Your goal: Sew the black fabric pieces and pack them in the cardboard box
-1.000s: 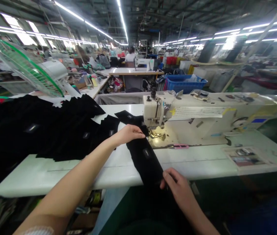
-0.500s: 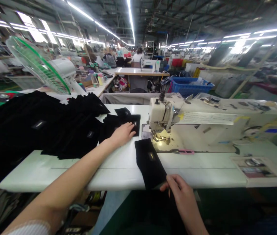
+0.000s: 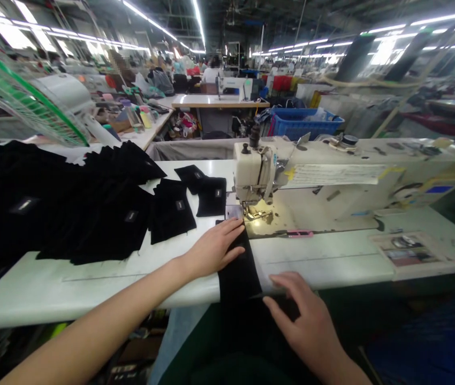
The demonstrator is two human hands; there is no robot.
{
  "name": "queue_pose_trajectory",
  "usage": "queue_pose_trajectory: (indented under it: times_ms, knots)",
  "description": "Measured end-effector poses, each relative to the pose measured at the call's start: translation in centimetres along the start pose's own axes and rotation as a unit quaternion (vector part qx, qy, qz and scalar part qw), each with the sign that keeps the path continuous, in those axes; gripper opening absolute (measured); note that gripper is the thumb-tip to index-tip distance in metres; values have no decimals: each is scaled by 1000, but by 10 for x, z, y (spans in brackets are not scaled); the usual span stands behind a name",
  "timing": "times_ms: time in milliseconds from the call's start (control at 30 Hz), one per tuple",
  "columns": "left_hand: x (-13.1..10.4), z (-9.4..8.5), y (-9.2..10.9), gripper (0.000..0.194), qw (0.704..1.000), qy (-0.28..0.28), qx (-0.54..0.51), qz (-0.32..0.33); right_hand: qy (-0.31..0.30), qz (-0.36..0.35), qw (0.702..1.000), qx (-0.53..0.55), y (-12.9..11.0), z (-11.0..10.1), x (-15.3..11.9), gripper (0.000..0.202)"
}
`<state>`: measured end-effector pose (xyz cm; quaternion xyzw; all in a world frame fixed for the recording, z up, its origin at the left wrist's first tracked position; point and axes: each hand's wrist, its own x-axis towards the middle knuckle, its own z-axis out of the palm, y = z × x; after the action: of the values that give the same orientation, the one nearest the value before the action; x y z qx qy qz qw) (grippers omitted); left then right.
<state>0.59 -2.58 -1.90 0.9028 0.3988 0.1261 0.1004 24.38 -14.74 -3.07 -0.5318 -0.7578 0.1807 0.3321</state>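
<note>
A black fabric piece (image 3: 239, 274) lies lengthwise on the white table, its far end by the needle area of a sewing machine (image 3: 257, 176). My left hand (image 3: 217, 247) rests flat on the upper part of that piece, covering some of it, fingers stretched toward the presser foot (image 3: 257, 215). Just right of the fabric's near end, at the table's front edge, my right hand (image 3: 303, 315) has thumb and fingers apart, with no clear grip on the cloth. Two small black labelled pieces (image 3: 212, 197) lie left of the machine, close to a fanned stack (image 3: 173, 211).
Large heaps of black labelled pieces (image 3: 91, 219) cover the table's left side. A green-rimmed fan (image 3: 30, 93) stands behind them. Pink-handled snips (image 3: 300, 233) lie along the machine bed. A blue basket (image 3: 305, 124) sits beyond the machine.
My left hand has moved right and nearer, from the small pieces onto the fabric piece. My right hand's fingers have spread away from its edge. The view has shifted slightly.
</note>
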Motion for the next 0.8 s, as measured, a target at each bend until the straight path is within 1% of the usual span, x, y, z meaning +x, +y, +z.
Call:
queue_pose_trajectory:
  times_ms: [33,100,133,200,300,367,433,467,500,567,600,633,667,733,800]
  knots:
    - [1,-1,-2,57,1000,3,-2,3,5,-58,998,-39,3,-1,0,29]
    - [2,-5,-4,60,1000,6,6,9,-17,-150,984,-96,7,-1,4,36]
    - [4,-6,-3,62,1000,7,14,12,-31,-181,977,-111,8,1,6,36]
    - [8,-7,-2,62,999,9,35,21,-36,-216,968,-120,10,5,10,34]
    - [18,-8,-5,55,996,15,83,18,-21,-224,968,-115,11,9,14,33]
    - [25,-12,-9,46,991,35,126,-22,-15,-224,968,-112,11,10,15,33]
    - [29,-18,-11,40,980,83,164,-74,-15,-226,968,-110,10,9,16,33]
    - [30,-21,-12,37,975,111,172,-87,-16,-226,968,-109,9,8,16,33]
    - [31,-23,-11,35,974,132,166,-78,-16,-225,968,-108,9,7,16,33]
    - [30,-23,-10,32,983,139,115,-20,-14,-223,969,-108,8,6,17,33]
    - [30,-21,-9,32,988,128,80,7,-14,-222,969,-108,9,6,18,33]
    - [31,-18,-10,31,992,115,49,17,-12,-222,969,-107,9,6,18,33]
    - [32,-15,-11,30,994,109,24,6,-12,-223,969,-107,9,6,18,33]
    - [39,-8,-16,25,990,118,-19,-71,-14,-227,968,-107,9,6,18,33]
    - [49,-3,-20,19,980,120,-73,-144,-14,-232,967,-105,9,6,17,32]
